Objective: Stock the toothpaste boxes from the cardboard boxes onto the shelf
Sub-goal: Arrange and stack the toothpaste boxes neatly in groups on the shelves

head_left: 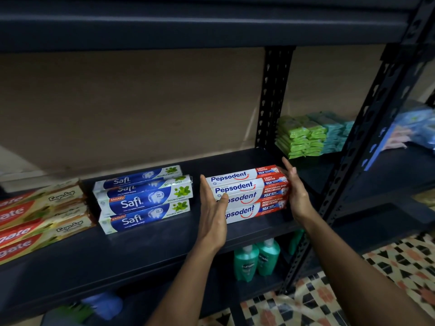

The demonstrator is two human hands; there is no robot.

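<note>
The red and white toothpaste boxes (247, 192) lie in a stack on the dark shelf (164, 245), held between the two hands. The left hand (213, 215) stands on edge against the stack's left end, its fingers (204, 187) straight and pressed together, pointing toward the back of the shelf. Its thumb (223, 198) lies across the front face of one box. The right hand (297, 192) stands against the right end, fingers (288, 166) straight and close together, flat against the box ends. Neither hand curls round the stack; both press it from the sides.

Just beyond the left fingers, apart from them, lies a stack of blue and white toothpaste boxes (146, 200). Further out on that side, at the frame edge, lie red and gold toothpaste boxes (40, 220). Past the right fingertips and further back, behind a perforated post (273, 95), green packets (299, 137) are piled on the neighbouring shelf. Below the wrists, on the next shelf down, stand teal bottles (256, 260). Under the right forearm is a patterned floor (353, 292).
</note>
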